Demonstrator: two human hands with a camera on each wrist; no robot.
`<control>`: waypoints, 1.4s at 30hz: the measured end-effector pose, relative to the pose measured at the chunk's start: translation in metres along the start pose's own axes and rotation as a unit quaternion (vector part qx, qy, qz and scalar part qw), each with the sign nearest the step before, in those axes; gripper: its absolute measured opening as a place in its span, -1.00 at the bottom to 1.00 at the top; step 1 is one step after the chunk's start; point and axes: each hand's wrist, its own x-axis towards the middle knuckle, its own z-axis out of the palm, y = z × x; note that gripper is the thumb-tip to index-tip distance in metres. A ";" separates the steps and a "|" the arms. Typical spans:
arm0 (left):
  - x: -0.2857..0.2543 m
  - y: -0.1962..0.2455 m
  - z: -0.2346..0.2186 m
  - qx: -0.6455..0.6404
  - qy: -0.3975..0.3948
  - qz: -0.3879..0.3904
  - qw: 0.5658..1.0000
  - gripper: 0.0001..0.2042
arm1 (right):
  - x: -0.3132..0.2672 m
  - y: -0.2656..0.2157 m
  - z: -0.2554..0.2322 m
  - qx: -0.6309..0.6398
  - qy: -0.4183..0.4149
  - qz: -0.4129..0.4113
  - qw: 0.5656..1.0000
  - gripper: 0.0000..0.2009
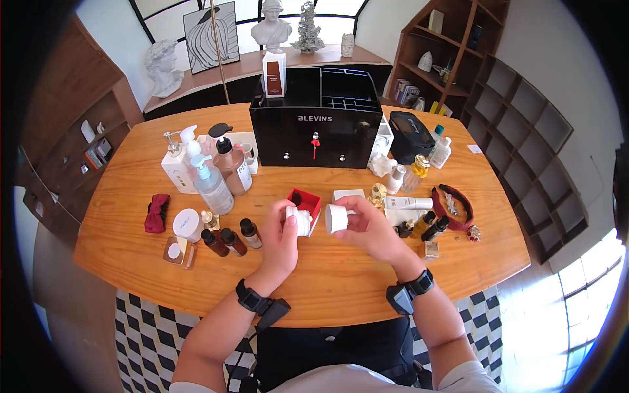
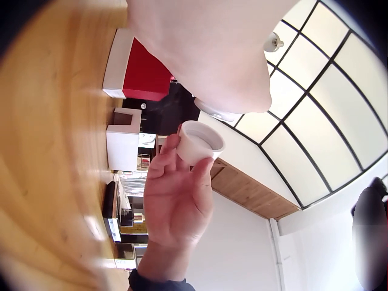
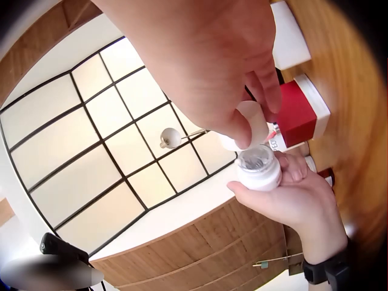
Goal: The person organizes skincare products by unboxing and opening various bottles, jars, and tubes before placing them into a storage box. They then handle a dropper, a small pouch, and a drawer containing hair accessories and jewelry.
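Observation:
My left hand (image 1: 282, 247) grips a small white cream jar (image 3: 260, 177) over the middle of the table. The jar's mouth is uncovered in the right wrist view, with something pale and glossy inside. Just to the right, my right hand (image 1: 375, 230) pinches the white lid (image 1: 337, 219) between thumb and fingers. In the left wrist view the lid's hollow underside shows. Jar and lid are held apart, at about the same height. Behind the jar stands an open red box (image 1: 303, 198), partly hidden by my left hand.
A black organizer (image 1: 314, 137) stands at the back of the wooden table (image 1: 314, 288). Pump bottles (image 1: 213, 187), small brown bottles (image 1: 232, 241) and a bow (image 1: 157, 213) lie left. To the right are a white tube (image 1: 407, 204), a headband (image 1: 466, 208) and several small bottles.

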 end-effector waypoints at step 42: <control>-0.005 -0.008 0.002 0.106 -0.066 -0.020 0.992 -0.66 | 0.001 0.021 0.035 -0.217 0.057 -0.282 0.933 -0.57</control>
